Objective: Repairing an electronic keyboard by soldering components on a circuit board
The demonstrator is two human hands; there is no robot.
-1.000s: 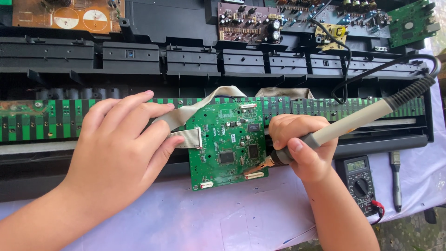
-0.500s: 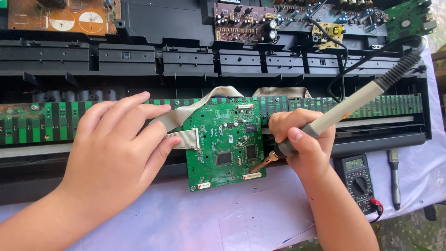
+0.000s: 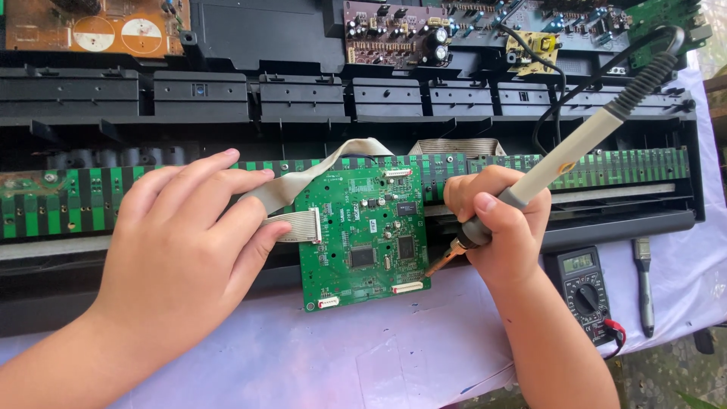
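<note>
A long black keyboard housing (image 3: 250, 91) fills the upper half of the frame like an open tray, and inside it lie one long green strip board (image 3: 606, 167) running left to right, one orange-brown board (image 3: 91, 30) at the upper left, one dark component-laden board (image 3: 394, 34) at the top centre, and one small green board (image 3: 659, 19) at the upper right corner. At the centre of the frame, one square green circuit board (image 3: 360, 235) rests partly on the housing's lower edge and partly over the pale lilac cloth on the worktop (image 3: 341, 356). Two grey ribbon cables (image 3: 303, 226) meet it at its left side and top. The left hand (image 3: 182, 250) lies flat with fingers spread and loose, gripping nothing, its fingertips touching the ribbon cable just beside the board's left edge. The right hand (image 3: 496, 227) is closed around one soldering iron (image 3: 545, 163), held like a pen, its tip touching the board's right edge near the lower corner; its black cord loops to the upper right. At the lower right lie one multimeter (image 3: 585, 288) and, just beside it, one slim grey tool (image 3: 644, 284).
</note>
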